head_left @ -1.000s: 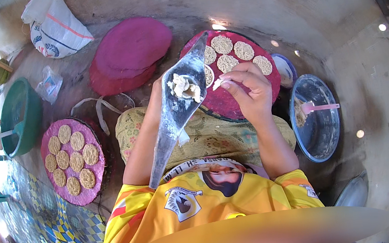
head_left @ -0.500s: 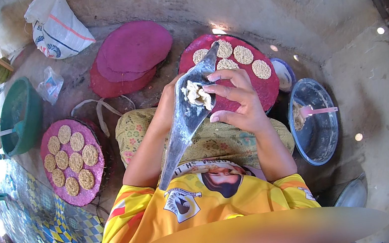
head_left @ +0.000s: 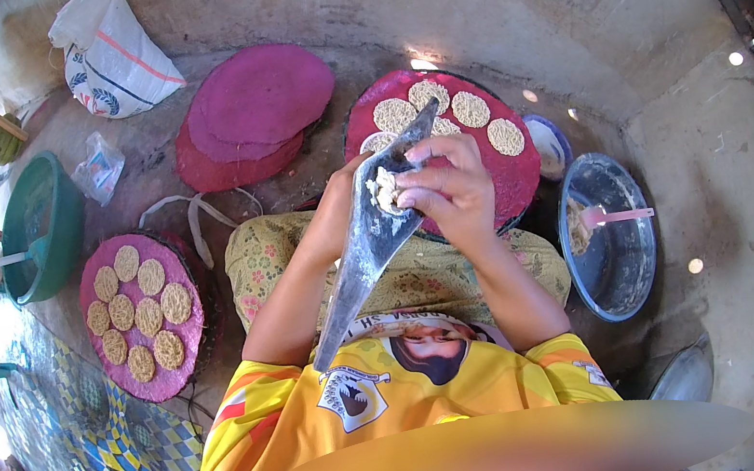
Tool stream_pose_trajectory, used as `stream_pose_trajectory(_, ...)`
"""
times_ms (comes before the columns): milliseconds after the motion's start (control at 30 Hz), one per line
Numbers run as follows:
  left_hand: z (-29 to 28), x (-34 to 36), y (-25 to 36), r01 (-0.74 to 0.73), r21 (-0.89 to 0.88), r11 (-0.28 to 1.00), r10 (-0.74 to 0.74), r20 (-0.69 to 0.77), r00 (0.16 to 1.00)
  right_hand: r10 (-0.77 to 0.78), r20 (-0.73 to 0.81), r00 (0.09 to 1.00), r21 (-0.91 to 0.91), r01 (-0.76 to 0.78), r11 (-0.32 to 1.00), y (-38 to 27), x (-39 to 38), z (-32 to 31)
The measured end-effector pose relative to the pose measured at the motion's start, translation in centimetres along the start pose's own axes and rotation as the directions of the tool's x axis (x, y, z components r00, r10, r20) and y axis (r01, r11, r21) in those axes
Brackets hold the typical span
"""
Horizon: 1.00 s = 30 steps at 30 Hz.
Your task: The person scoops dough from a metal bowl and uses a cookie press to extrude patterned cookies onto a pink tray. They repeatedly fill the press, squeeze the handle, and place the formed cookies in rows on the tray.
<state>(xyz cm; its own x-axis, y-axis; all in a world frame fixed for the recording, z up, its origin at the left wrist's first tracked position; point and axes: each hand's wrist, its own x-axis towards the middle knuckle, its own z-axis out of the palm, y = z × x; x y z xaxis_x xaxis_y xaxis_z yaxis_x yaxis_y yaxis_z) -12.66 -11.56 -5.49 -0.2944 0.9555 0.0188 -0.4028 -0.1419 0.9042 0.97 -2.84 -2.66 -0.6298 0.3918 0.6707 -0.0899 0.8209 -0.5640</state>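
My left hand (head_left: 334,208) grips the side of a dark, flour-dusted, boat-shaped press (head_left: 357,263) with long pointed ends, held tilted above my lap. Its fingers are mostly hidden behind the press. A lump of pale dough (head_left: 382,191) sits in the press's middle. At that lump, the bent thumb and fingertips of my right hand (head_left: 452,185) are closed on the dough. Just beyond the hands, a round red mat (head_left: 520,180) bears several pale, noodle-like dough discs (head_left: 470,109), one partly covered by the press tip.
On the left, a pink round mat (head_left: 182,265) carries several browner discs. Bare maroon mats (head_left: 263,92) are stacked behind it. A blue basin (head_left: 635,265) with a pink-handled scoop (head_left: 623,215) stands right; a green basin (head_left: 62,185) and white sack (head_left: 117,60) are far left.
The press has shifted slightly right and toward me. My right fingers, spread half a second ago, have drawn together onto the dough, which looks more compact.
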Motion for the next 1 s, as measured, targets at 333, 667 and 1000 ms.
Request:
stream_pose_trajectory(333,0.0,-0.2,0.0,-0.150,0.215,0.965,0.130,0.106,0.986,-0.015,0.111,0.994,-0.089,0.025,0.996,-0.9,-0.1,-0.6)
stream_pose_trajectory(667,-0.3,0.2,-0.6,-0.192,0.198,0.961,0.180,0.076,0.981,-0.275,0.187,0.943,-0.337,0.325,0.884,-2.0,-1.1,-1.2)
stream_pose_trajectory(1000,-0.1,0.0,-0.3,-0.113,0.219,0.969,0.112,0.021,0.994,0.016,0.118,0.993,-0.130,-0.001,0.991,-2.3,-1.2,-1.6)
